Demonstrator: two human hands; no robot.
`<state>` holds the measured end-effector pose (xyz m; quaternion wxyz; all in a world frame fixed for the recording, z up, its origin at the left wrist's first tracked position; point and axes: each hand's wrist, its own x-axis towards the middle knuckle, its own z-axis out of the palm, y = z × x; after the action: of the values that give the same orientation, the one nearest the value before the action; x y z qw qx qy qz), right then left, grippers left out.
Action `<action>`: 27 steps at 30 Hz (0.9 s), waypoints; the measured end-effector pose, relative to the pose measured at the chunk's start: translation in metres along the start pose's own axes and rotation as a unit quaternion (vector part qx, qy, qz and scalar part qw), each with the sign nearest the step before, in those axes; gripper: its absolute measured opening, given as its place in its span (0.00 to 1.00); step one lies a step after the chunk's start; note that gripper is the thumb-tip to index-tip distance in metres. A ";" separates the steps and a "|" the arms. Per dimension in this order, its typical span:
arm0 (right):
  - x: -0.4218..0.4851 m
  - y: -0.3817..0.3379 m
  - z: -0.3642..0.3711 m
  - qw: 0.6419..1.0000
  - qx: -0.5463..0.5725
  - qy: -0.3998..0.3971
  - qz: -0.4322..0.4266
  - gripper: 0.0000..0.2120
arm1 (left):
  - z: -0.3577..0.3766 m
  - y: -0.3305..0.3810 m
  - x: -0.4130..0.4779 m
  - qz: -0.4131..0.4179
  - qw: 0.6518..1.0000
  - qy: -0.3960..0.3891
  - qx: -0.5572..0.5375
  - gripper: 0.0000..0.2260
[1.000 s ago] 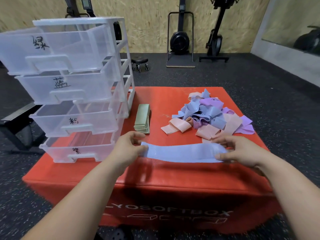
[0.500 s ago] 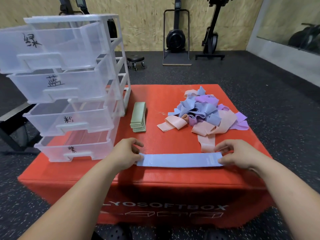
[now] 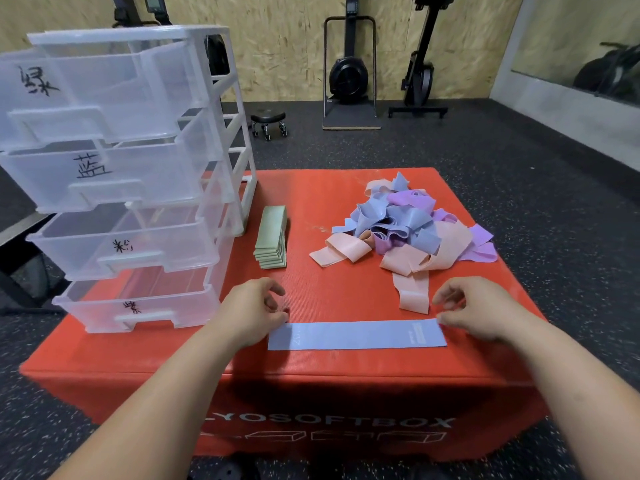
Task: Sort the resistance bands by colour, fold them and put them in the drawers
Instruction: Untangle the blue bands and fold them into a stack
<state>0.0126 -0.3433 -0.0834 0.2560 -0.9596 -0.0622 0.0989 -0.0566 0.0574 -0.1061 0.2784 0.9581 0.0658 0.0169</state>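
Note:
A blue band (image 3: 356,336) lies flat and straight near the front edge of the red soft box (image 3: 329,192). My left hand (image 3: 252,310) sits at the band's left end and my right hand (image 3: 474,306) at its right end. Each thumb touches a top corner while the fingers are loosely curled and lifted off. A stack of folded green bands (image 3: 272,239) lies beside the clear drawer unit (image 3: 221,188), whose drawers are pulled out and hand-labelled. A tangled pile of blue, pink and purple bands (image 3: 408,226) is at the back right.
The drawer unit fills the box's left side. On the dark rubber floor behind stand a small wheeled stool (image 3: 268,121) and two exercise machines (image 3: 349,74) against the wooden wall. A black bench frame (image 3: 20,258) is at the far left.
The blue band has gone from held and slightly lifted to lying flat near the front edge. Both hands have loosened, with fingers raised off its ends.

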 end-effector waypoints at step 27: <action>0.105 -0.016 -0.002 0.962 -0.154 0.220 -0.055 0.09 | 0.050 0.066 0.068 0.144 0.988 0.040 0.029 0.11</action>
<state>0.1137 -0.3129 -0.0903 0.1179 -0.9805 -0.0717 -0.1401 0.0220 -0.0153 -0.1138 0.2421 0.9638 -0.0615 0.0929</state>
